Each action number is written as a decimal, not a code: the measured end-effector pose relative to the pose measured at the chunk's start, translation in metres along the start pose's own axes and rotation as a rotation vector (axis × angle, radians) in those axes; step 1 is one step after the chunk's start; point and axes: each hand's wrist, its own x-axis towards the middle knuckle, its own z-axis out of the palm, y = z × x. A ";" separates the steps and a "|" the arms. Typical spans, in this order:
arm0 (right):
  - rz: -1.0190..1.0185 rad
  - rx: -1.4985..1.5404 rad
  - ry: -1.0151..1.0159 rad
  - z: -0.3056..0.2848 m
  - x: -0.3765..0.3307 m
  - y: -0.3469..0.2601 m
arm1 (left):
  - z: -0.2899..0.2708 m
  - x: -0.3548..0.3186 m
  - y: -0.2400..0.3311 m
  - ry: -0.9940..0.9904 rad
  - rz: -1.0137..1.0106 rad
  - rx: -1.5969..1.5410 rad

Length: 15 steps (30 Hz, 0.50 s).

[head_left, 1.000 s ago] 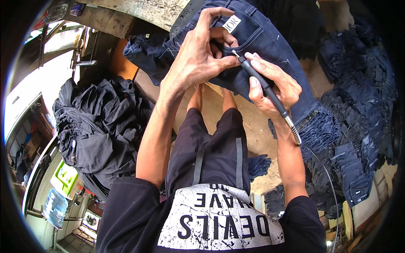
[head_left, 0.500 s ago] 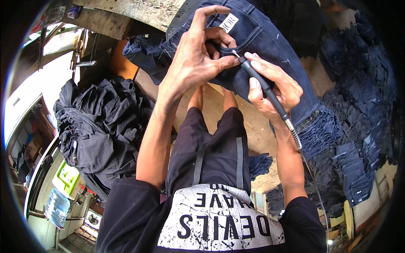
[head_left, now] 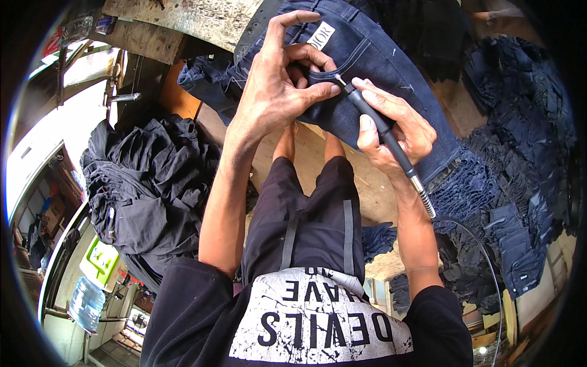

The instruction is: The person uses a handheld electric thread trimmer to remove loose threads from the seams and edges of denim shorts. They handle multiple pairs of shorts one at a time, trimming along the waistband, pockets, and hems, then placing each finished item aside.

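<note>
Dark blue denim jeans [head_left: 391, 61] lie spread in front of me at the top, with pale double stitching and a white label [head_left: 321, 37]. My left hand [head_left: 263, 92] is closed over a stitched pocket edge of the jeans, its middle fingers curled at the cloth, its thumb beneath and its index finger raised. In my right hand [head_left: 406, 131] a slim black rotary tool handpiece [head_left: 385, 129] is gripped like a pen. Its small pale tip meets or nearly meets the stitched edge beside my left fingertips; contact is hard to tell.
A heap of black garments [head_left: 153, 183] stands at left. Piles of dark denim [head_left: 520, 147] fill the right side. From the handpiece a cable [head_left: 483, 248] curves down past my right arm. A worn wooden board [head_left: 189, 21] lies at upper left, near a green plastic container [head_left: 99, 260].
Both hands and the handpiece have shifted slightly left along with the jeans. The cable now bows farther out to the right. Each hand keeps its hold.
</note>
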 end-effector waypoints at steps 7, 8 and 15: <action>0.007 0.013 0.012 0.000 -0.001 0.002 | 0.002 0.001 -0.002 -0.001 0.025 0.019; 0.008 0.015 0.014 0.000 -0.001 0.002 | 0.002 0.001 -0.002 -0.012 0.025 0.024; 0.016 0.004 0.026 -0.001 -0.002 0.001 | 0.001 -0.001 0.000 -0.018 0.010 0.041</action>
